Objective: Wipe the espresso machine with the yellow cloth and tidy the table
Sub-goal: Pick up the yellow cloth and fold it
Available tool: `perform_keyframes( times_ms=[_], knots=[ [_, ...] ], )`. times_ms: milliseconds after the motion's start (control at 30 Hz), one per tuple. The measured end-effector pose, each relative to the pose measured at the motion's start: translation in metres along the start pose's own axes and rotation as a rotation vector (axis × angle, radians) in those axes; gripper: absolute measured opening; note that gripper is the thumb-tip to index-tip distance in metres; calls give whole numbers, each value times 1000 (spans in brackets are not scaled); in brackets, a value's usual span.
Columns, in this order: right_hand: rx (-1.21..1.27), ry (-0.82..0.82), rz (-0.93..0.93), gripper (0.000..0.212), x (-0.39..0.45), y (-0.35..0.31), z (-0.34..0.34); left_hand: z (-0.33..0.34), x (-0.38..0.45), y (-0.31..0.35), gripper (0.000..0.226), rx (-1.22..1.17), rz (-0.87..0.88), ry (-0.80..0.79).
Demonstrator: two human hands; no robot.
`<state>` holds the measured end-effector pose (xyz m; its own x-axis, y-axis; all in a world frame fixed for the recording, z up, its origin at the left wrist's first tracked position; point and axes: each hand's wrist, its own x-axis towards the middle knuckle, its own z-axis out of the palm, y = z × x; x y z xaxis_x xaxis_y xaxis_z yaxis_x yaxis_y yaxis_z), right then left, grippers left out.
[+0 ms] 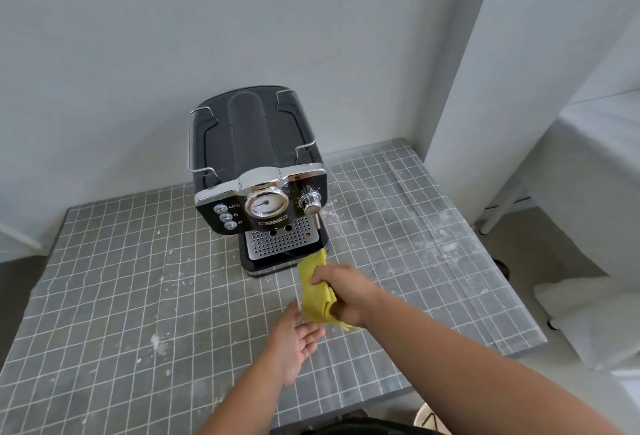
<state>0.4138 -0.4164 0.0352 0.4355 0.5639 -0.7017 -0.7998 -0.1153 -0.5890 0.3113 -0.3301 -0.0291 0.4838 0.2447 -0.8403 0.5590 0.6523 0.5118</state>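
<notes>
A black and chrome espresso machine (256, 171) stands at the back middle of the table (104, 278), with a round gauge, three buttons and a steel drip tray on its front. My right hand (343, 291) grips a folded yellow cloth (313, 291) just in front of the machine's right base corner; the cloth's upper tip reaches that corner. My left hand (294, 341) is below the cloth, palm up with fingers relaxed, holding nothing.
The table wears a grey cloth with a white grid, dusted with white specks and crumbs, most around the machine and at the right. White walls stand behind and at the right. The table's edges run close on the right and front.
</notes>
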Motion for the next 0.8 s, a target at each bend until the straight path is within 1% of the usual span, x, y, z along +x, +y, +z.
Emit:
perform_keyframes(
  times_ms=[67,100,167,200,300,400,433,500,633,700,733,800],
  knots=[
    [62,-43,6,10,-10,-8,4,10,-10,1,58,-101,-13,-143],
    [86,-61,6,11,-15,-11,7,14,-13,2,61,-147,2,-200],
    [142,-103,1,13,-25,-17,13,19,-20,7,58,-254,61,-260],
    [174,-127,-1,16,-28,-19,17,20,-24,9,54,-315,97,-269],
    [202,-175,-12,25,-32,-21,27,9,-29,15,41,-492,223,-225],
    [215,-196,7,38,-27,-19,40,-19,-35,18,38,-527,332,-190],
    [208,-193,23,42,-22,-16,47,-30,-38,18,37,-520,356,-166],
    [145,-175,42,42,-14,-7,65,-55,-45,18,39,-506,400,-81],
    [-96,-130,17,22,5,20,110,-114,-58,18,35,-465,441,115],
    [-241,-153,10,14,16,36,136,-151,-61,17,34,-387,457,247],
    [-319,-171,8,15,21,45,149,-171,-63,16,33,-338,456,308],
    [-485,-188,4,19,35,63,174,-213,-68,17,22,-199,441,419]
  ],
)
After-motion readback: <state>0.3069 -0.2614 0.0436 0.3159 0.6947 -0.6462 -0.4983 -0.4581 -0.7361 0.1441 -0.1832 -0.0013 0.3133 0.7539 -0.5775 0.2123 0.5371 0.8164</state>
